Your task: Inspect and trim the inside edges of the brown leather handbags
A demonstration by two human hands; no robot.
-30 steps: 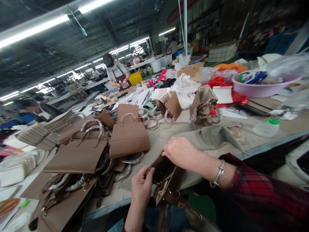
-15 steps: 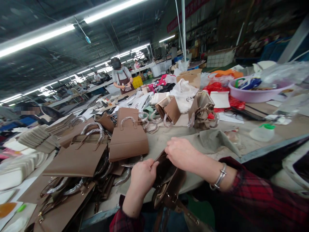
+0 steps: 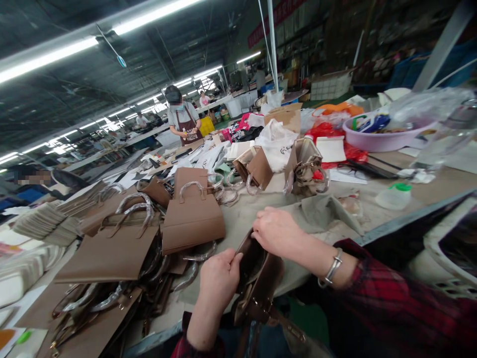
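Note:
A brown leather handbag (image 3: 261,286) hangs over the near edge of the work table (image 3: 376,221), its mouth held apart. My left hand (image 3: 218,278) is closed on the bag's near rim. My right hand (image 3: 276,231) curls over the far rim, its fingertips hidden inside the opening; a metal bracelet sits on that wrist. A strap with a metal ring dangles from the bag below the table edge.
Several flat brown handbags (image 3: 192,221) with wrapped handles lie piled to the left. A grey cloth (image 3: 324,211), a green-capped bottle (image 3: 393,196) and a pink basin (image 3: 383,139) lie to the right. A person in an apron (image 3: 182,122) stands at the far end.
My left hand rose from below the table edge and closed on the bag's near rim. My right hand stayed on the far rim. The camera view shifted slightly.

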